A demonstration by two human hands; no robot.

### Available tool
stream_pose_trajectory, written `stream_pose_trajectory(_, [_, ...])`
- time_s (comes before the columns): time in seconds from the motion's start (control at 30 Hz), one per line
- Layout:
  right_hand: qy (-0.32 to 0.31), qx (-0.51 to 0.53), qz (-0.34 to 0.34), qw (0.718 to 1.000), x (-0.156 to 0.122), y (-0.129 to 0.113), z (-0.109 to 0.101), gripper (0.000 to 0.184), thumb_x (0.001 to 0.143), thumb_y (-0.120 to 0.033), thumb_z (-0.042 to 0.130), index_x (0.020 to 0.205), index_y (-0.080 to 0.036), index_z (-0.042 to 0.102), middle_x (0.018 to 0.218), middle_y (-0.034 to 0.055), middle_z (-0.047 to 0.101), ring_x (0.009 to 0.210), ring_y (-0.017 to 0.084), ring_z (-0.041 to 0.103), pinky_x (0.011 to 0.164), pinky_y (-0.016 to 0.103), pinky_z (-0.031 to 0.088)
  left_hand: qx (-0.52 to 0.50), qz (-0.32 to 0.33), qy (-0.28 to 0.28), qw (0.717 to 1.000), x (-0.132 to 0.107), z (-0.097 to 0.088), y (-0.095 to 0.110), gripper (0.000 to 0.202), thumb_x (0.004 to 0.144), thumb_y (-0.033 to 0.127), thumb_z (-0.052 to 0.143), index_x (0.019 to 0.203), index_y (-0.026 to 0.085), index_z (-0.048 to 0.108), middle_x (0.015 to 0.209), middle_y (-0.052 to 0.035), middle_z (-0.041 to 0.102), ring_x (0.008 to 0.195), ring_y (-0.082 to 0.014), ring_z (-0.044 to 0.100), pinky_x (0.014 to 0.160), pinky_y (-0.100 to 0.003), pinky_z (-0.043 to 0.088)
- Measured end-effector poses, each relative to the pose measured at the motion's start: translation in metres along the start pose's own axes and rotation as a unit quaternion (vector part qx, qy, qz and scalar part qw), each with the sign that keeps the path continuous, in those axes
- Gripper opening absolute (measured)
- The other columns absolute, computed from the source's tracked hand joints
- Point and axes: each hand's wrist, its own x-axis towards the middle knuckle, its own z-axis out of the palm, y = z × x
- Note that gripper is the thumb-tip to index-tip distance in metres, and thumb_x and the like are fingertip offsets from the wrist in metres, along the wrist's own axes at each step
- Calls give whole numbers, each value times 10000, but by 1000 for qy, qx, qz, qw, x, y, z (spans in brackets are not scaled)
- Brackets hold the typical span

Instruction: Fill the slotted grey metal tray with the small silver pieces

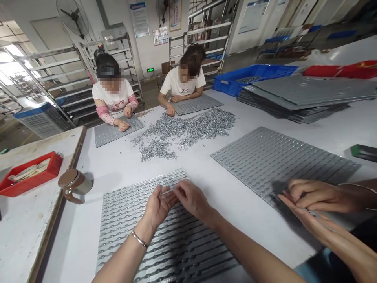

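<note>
Clearly, I have my left hand [157, 208] palm up over the near tray [125, 222], fingers loosely extended and slightly curled. My right hand [193, 198] meets it at the fingertips, thumb and fingers drawn together; whether they pinch anything, I can't tell. The near tray lies flat on the table [193, 167], with the pile [207, 124] of small silvery pieces beyond it. A co-worker's hands [316, 196] are over the right-hand tray [253, 157]; a mug [81, 184] stands left.

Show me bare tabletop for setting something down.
White table is bare between the mug and the metal pieces, and between the near ridged sheet and the neighbouring sheet. Crowded: beneath left hand and right hand; far right, with stacked sheets and blue bin.
</note>
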Motion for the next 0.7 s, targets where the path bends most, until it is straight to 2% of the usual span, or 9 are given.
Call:
stream_pose_trajectory(0.07, [-43,-33,-86,995,-8,-9,-8,176,968,-178,508,958,-214,680,938,53,673,898,199,614,817,311,456,-8,-16,-19,1000,-4,4,-3,407,1039,438,383,909,133,618,697,-96,677,625,-199,662,660,-322,544])
stream_pose_trajectory(0.13, [-78,-72,-129,986,-15,-14,-14,216,947,-127,511,963,-218,706,918,56,674,907,218,609,852,349,446,-1,-29,-24,999,-6,6,-5,417,1037,460,373,944,136,618,636,-65,649,545,-181,605,607,-299,500])
stream_pose_trajectory(0.2, [-95,-82,-138,982,-20,-14,-17,202,933,-120,522,945,-208,704,918,61,675,896,226,607,864,372,445,5,-39,-30,999,-8,6,-7,424,1033,474,370,940,141,615,640,-72,653,552,-187,599,601,-293,479])
stream_pose_trajectory(0.3, [-111,-35,-131,985,-27,-10,-20,154,893,-101,541,909,-187,667,956,70,672,908,222,608,864,360,458,18,-60,-44,997,-9,3,-11,463,1027,501,366,916,136,630,696,-109,677,634,-218,638,627,-308,482])
stream_pose_trajectory(0.37, [-114,25,-114,987,-30,-5,-22,134,887,-100,536,898,-188,636,962,65,671,929,213,612,853,334,468,22,-76,-63,995,-11,0,-17,453,1020,481,411,898,116,650,732,-122,685,681,-219,653,664,-314,495])
stream_pose_trajectory(0.47, [-102,82,-55,990,-32,6,-25,135,962,-193,490,887,-201,602,927,47,669,888,193,616,796,302,469,45,-90,-89,991,-16,-6,-30,217,939,315,611,872,114,659,793,-111,698,716,-198,659,683,-297,492])
stream_pose_trajectory(0.53, [-96,60,3,994,-29,14,-27,208,1010,-264,439,884,-202,593,886,40,666,827,185,611,752,297,453,82,-89,-80,989,-20,-10,-36,118,835,220,724,860,136,645,772,-73,689,654,-171,635,593,-271,444])
stream_pose_trajectory(0.63, [-114,-19,68,991,-16,23,-24,232,1019,-253,425,887,-189,605,867,45,682,801,179,613,733,287,418,126,-77,-39,988,-24,-15,-41,201,754,222,792,812,156,611,696,-21,649,539,-126,561,490,-242,338])
stream_pose_trajectory(0.7, [-137,-61,82,985,-5,25,-17,215,1008,-230,452,894,-180,627,893,54,707,820,175,626,726,274,398,141,-76,-20,987,-25,-16,-43,216,744,236,794,798,159,600,679,-11,639,524,-115,546,480,-234,318])
